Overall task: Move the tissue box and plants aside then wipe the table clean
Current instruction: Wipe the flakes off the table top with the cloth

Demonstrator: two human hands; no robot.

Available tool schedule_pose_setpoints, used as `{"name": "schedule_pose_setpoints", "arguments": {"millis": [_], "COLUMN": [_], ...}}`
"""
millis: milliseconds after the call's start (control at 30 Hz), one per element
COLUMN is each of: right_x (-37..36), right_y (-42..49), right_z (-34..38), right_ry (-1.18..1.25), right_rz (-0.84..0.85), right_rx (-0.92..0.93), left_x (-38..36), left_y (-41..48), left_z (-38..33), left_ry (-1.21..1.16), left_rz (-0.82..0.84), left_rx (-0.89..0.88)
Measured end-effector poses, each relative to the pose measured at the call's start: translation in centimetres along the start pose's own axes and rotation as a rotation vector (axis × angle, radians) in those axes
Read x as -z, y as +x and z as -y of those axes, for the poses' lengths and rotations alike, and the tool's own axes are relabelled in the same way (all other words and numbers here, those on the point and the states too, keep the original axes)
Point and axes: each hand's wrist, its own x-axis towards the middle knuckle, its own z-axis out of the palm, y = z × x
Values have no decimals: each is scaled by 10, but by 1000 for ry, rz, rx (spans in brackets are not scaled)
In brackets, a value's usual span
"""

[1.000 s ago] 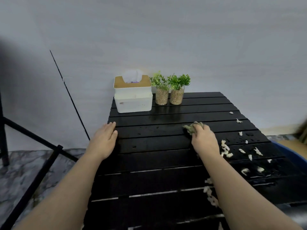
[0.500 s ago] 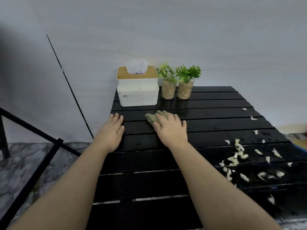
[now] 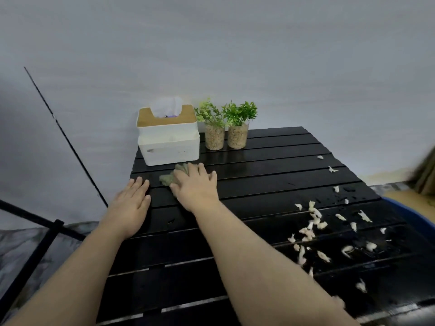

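A black slatted table [image 3: 270, 184] fills the view. At its far left corner stands a white tissue box [image 3: 168, 142] with a wooden lid, and right of it two small green plants [image 3: 213, 128] [image 3: 239, 128] in pebble-filled glasses. My right hand [image 3: 195, 184] presses a greenish cloth [image 3: 173, 176] flat on the slats just in front of the tissue box. My left hand [image 3: 130, 203] lies flat, fingers spread, on the table's left edge. Several white scraps [image 3: 313, 227] lie on the wet right part of the table.
A grey wall rises close behind the table. A black metal frame [image 3: 47, 234] stands at the left over a marbled floor. A blue rim [image 3: 409, 212] shows beyond the table's right edge, with a thin black rod [image 3: 66, 137] leaning on the wall.
My right hand has slid the cloth leftward and away across the slats, from the table's middle to just in front of the tissue box. The left hand has stayed flat on the left edge.
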Motion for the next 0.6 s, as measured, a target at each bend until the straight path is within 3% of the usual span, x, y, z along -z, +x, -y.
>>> {"name": "schedule_pose_setpoints", "arguments": {"millis": [100,200,333,467,533,600], "right_x": [7,29,63,75,61,39], "right_y": [-4,-3,-20,-22,-19,-20], "right_z": [-40,-110,-186,-165,-124,-94], "right_ry": [-27,-34,-98,130,114,12], "right_rz": [-19,-95,-116,-342,-290,-120], "right_rx": [-70,-269,-453,-306,-143,-78], "left_x": [4,-1,-18,-34,-37,-38], "left_y": [4,3,1,-2,-2,-1], "left_z": [-15,-59,-113,-120,-118,-116], "left_ry": [56,-21,-71,-11,25,35], "left_rz": [-28,-78,17,29,18,22], "left_rx": [26,-67,-153,-146,-146,-140]}}
